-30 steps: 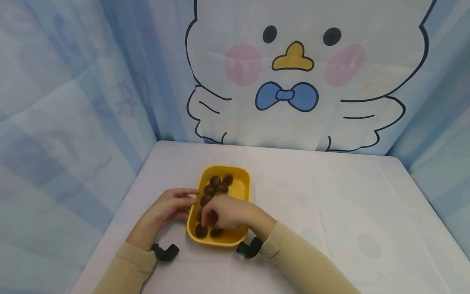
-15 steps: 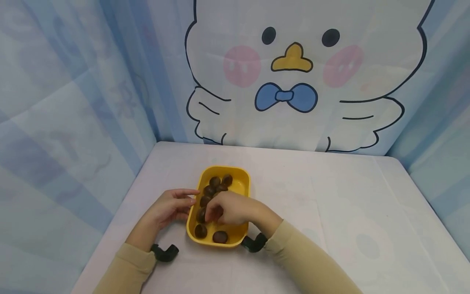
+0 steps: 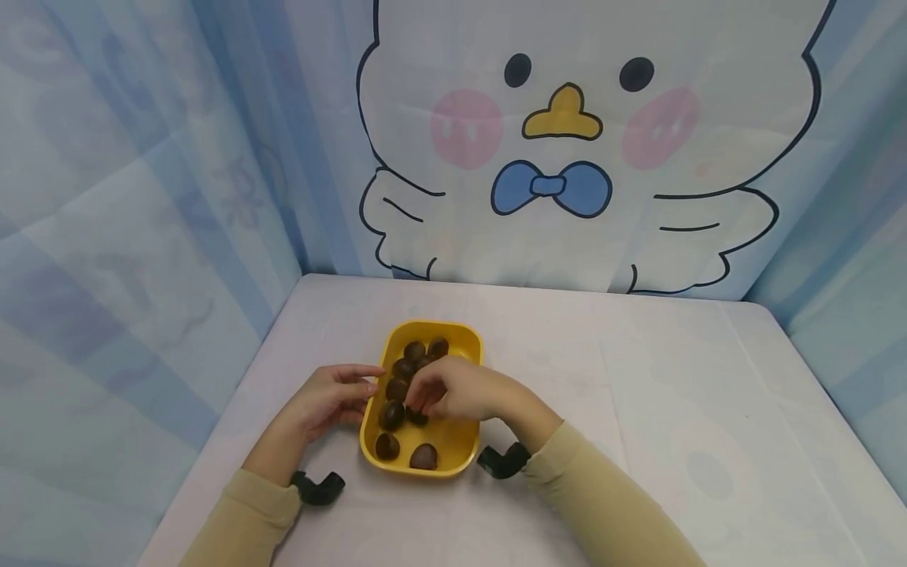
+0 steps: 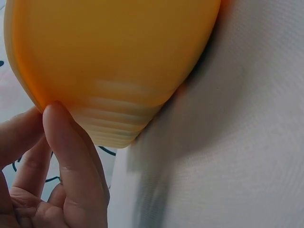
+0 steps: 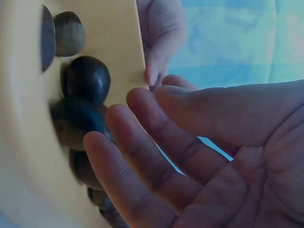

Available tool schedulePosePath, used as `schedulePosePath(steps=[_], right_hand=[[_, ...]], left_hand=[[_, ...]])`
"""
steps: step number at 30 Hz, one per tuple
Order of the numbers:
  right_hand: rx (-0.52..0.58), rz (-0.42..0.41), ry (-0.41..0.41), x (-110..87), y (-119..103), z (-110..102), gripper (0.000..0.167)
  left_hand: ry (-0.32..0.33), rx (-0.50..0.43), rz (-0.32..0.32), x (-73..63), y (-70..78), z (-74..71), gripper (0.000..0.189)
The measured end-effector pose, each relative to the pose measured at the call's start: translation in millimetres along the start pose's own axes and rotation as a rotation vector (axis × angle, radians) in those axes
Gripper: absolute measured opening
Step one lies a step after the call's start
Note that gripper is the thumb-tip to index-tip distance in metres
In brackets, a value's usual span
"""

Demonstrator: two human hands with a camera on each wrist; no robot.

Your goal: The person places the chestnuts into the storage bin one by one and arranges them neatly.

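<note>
A yellow tray with several brown chestnuts lies on the table. At its left side my left hand pinches the rim; in the left wrist view the fingertips meet the rim from either side. My right hand is over the middle of the tray, palm down. A chestnut sits just below its fingers, partly covered. In the right wrist view the fingers are spread and loosely bent beside the row of chestnuts, with none visibly held. Two chestnuts, one of them a chestnut apart at the front, lie near the front end.
A pale cloth covers the table, which stretches off to the right of the tray. Behind it hangs a curtain with a cartoon bird. Black curved pieces stick out at both wrists.
My right hand has moved back and slightly right inside the tray, uncovering chestnuts at the front and left. One front chestnut shifted slightly right. My left hand has stayed at the rim.
</note>
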State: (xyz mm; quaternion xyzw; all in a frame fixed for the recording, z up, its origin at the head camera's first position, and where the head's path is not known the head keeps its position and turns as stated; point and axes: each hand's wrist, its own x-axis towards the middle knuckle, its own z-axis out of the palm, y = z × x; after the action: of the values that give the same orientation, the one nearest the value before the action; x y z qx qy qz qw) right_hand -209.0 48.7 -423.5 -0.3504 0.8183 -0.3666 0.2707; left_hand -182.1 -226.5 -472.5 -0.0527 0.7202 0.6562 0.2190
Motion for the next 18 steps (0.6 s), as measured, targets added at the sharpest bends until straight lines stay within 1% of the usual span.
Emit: schedulePosePath(steps=[6,9,14,18], right_hand=[[0.074,0.031,0.067,-6.6,4.6,-8.1,0.022],[0.110,0.035,0.119,-9.2,8.0,-10.5,0.024],[0.214,0.074,0.230,-12.2,16.0,-13.2,0.030],[0.329,0.089,0.300,-18.2,21.4,-15.2,0.034]], left_hand=[[0.044,0.061,0.034,1.8,2.3,0.9,0.048],[0.066,0.080,0.036,1.3,3.4,0.5,0.045],[0.103,0.114,0.040,-0.5,5.0,0.6,0.042],[0.143,0.175,0.051,-1.5,5.6,2.0,0.039]])
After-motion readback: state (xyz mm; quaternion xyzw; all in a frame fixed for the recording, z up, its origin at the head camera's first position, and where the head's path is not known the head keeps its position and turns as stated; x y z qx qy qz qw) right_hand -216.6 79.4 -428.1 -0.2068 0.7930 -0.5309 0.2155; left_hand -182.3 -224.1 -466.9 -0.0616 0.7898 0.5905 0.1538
